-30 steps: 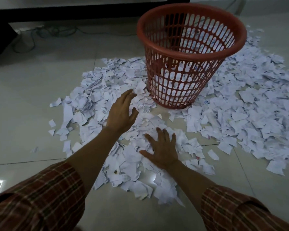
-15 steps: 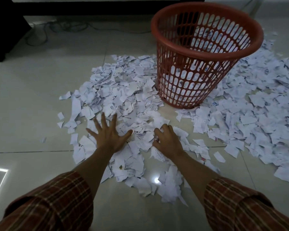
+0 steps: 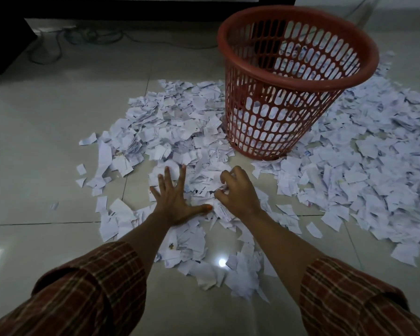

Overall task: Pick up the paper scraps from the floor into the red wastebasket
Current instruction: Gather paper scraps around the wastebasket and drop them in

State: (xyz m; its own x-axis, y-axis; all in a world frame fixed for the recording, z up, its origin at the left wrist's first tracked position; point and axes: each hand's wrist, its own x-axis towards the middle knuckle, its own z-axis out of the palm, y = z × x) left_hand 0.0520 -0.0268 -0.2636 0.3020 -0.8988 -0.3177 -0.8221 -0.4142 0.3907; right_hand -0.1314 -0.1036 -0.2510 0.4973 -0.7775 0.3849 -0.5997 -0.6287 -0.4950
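Note:
White paper scraps (image 3: 175, 127) lie scattered thickly over the tiled floor, left, front and right of the red wastebasket (image 3: 298, 76), which stands upright with some scraps inside. My left hand (image 3: 175, 200) lies flat on the scraps with fingers spread, just in front of the basket. Beside it, my right hand (image 3: 238, 190) has its fingers curled into the pile and grips a bunch of scraps. A smaller heap of scraps (image 3: 216, 265) lies between my forearms.
Dark furniture (image 3: 3, 37) stands at the far left, with cables (image 3: 83, 40) trailing on the floor behind it. A dense spread of scraps (image 3: 364, 170) covers the right side. Bare tile (image 3: 34, 146) stretches to the left.
My left hand pulled back from near the basket and flattened on the pile. My right hand's fingers went from flat to curled round scraps.

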